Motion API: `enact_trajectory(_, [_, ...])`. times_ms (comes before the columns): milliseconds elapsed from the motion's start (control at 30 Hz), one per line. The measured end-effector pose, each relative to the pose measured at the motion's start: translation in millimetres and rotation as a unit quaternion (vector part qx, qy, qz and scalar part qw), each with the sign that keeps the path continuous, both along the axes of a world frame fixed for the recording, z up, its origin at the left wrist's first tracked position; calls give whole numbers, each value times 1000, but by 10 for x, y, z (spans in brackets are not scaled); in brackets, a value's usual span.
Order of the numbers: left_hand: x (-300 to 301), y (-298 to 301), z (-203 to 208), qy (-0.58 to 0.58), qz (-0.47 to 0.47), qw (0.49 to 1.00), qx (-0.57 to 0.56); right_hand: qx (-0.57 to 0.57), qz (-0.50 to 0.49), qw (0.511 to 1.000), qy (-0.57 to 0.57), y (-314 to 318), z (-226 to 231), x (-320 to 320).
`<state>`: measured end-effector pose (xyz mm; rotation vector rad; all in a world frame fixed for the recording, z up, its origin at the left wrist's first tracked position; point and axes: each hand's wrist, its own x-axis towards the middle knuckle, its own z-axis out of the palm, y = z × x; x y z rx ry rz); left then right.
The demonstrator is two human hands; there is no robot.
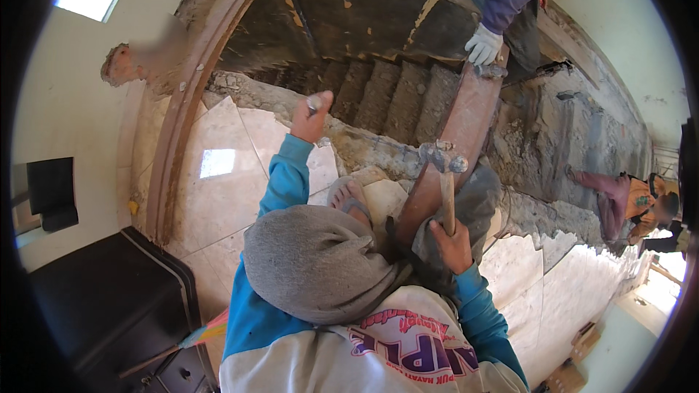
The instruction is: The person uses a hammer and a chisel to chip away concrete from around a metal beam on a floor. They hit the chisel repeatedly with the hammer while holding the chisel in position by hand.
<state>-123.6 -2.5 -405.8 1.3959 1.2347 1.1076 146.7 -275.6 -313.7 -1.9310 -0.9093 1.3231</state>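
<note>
My right hand point(453, 245) is wrapped round the wooden handle of a hammer point(447, 193). The hammer's heavy metal head lies over the reddish-brown beam point(455, 120), which slants from the far edge toward my leg. My left hand point(312, 115), raised farther forward, is closed on a short metal rod point(314, 104); only its round end shows. Rounded grey cloth point(320, 262) fills the space between the teal-sleeved arms. Across the beam, a co-worker's white-gloved hand point(483, 46) is beside a metal tool head point(491, 71) at the beam's far end.
Beyond the broken floor edge lies a dirt-covered, step-like opening point(378, 94). Cracked pale tiles point(226, 138) border it, with a sandalled foot point(352, 200) at its edge. A curved brown frame point(186, 116) and black cabinet point(109, 298) stand left. Another person point(633, 200) is far right.
</note>
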Motion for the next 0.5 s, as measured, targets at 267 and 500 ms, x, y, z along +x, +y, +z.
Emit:
enact_trajectory(267, [-214,236,-206,-22,11,1000,-19,140,32,990,11,534,776,-121])
enact_trajectory(500, [-265,262,-107,-26,111,993,6,377,-24,888,262,1048,1620,-650])
